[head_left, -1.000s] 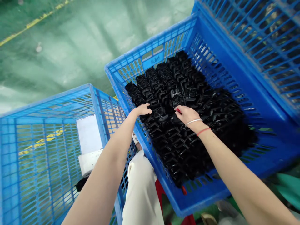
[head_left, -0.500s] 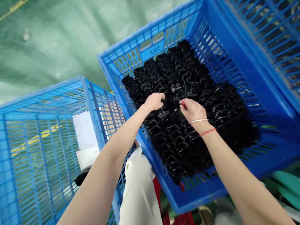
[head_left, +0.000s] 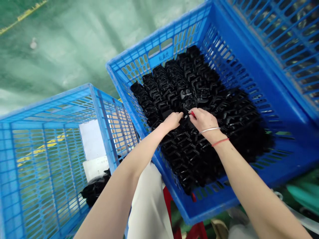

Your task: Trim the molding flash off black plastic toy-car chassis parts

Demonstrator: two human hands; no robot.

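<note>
Pinched a small red-handled tool in the right hand, tip among black moulded plastic parts in a blue plastic crate; curled the left hand closed over the parts just beside it.

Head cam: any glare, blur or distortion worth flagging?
Head view: pale glare across the green floor; wide-angle curvature bends the blue plastic crate's rim; the black plastic parts lose edge detail toward the lower right; the left hand and right hand show no strong blur.
</note>
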